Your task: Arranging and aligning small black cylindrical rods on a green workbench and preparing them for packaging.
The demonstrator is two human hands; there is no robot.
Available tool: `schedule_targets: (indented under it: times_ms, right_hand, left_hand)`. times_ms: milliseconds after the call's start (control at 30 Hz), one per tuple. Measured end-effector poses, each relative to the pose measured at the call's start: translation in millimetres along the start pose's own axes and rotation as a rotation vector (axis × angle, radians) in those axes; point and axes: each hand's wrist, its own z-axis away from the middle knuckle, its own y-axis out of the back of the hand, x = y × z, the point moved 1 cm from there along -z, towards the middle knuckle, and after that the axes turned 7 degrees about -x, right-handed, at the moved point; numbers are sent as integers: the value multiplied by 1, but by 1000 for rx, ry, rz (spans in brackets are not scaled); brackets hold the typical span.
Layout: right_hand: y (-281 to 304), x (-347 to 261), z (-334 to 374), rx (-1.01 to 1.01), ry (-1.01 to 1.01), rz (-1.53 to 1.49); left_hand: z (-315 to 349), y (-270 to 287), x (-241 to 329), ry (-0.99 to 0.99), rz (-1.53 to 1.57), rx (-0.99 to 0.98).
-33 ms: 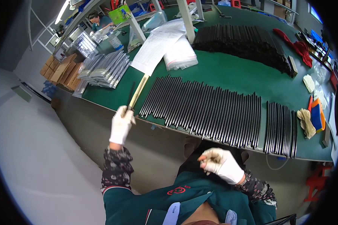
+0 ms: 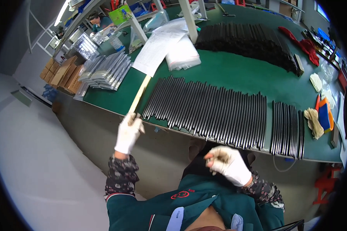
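Note:
My left hand [image 2: 128, 134], in a white glove with bare fingertips, is at the table's front edge with its fingers curled. Its fingertips close on the near end of a thin black rod [image 2: 142, 95], which lies along the right side of a pale yellow strip [image 2: 139, 94]. Just right of that spreads a wide row of black rods [image 2: 208, 111], laid side by side. My right hand [image 2: 229, 166], gloved the same way, hangs in front of my body below the table edge. Its fingers are bent toward the thumb; whatever they may hold is hidden.
A smaller group of black rods [image 2: 284, 129] lies to the right, beside a glove [image 2: 314, 123] and an orange-and-blue tool [image 2: 326, 116]. Behind rises a long heap of black rods [image 2: 243, 44]. Printed paper [image 2: 157, 50] and bagged packs [image 2: 108, 71] are at the left. Far off sits another person [image 2: 100, 23].
My left hand has moved slightly right with the rod, which has gone from over the yellow strip to its right side. My right hand stays nearly in place.

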Motion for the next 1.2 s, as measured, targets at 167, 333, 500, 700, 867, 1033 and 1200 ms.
schedule_targets:
  times_ms: [167, 333, 500, 700, 867, 1033, 1200]
  right_hand:
    - [8, -22, -3, 302, 328, -123]
    - [19, -24, 8, 306, 326, -69]
    - [27, -21, 17, 235, 266, -114]
    - [8, 2, 15, 54, 264, 23]
    - [1, 13, 14, 12, 99, -34]
    - [11, 7, 12, -187, -48, 41]
    - [3, 15, 2, -341, 3, 289]
  left_hand:
    - [73, -64, 28, 95, 38, -350]
    - [85, -86, 29, 98, -40, -470]
    - [85, -96, 36, 100, -186, -536]
    - [92, -126, 44, 63, 29, -555]
    - [83, -136, 32, 59, -110, -501]
    - [73, -127, 36, -36, -41, -461]
    - [75, -154, 59, -275, -404, -587]
